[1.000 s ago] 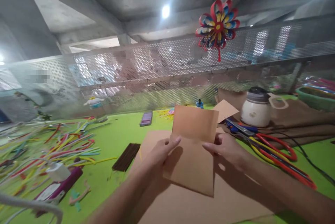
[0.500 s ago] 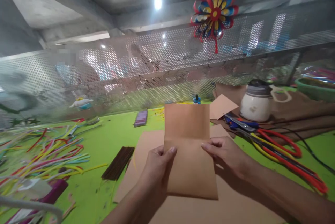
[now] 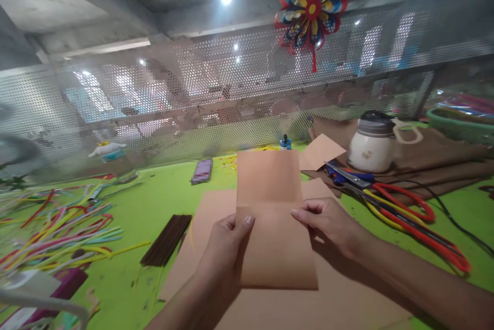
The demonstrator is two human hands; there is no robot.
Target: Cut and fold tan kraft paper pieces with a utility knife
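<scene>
Between my two hands is a tan sheet of card (image 3: 272, 253) with a crease across its middle; its upper half tilts up. My left hand (image 3: 227, 240) pinches the left edge just below the crease, thumb on top. On the opposite edge my right hand (image 3: 332, 224) grips the card the same way, fingers partly hidden underneath. Larger tan sheets (image 3: 293, 312) lie on the green table below. Left of them sits a bundle of thin dark brown sticks (image 3: 165, 240).
To the right lie red-handled scissors (image 3: 370, 183) and brown cloth (image 3: 443, 160) under a white jar (image 3: 372, 147). Colourful pipe cleaners (image 3: 69, 232) are strewn on the left. A perforated metal screen (image 3: 216, 93) stands behind the table (image 3: 154, 186), and a looped paper flower (image 3: 313, 8) hangs above.
The whole view has shifted slightly, so things sit a little further left and higher. Both hands keep hold of the creased card, with little change in its pose.
</scene>
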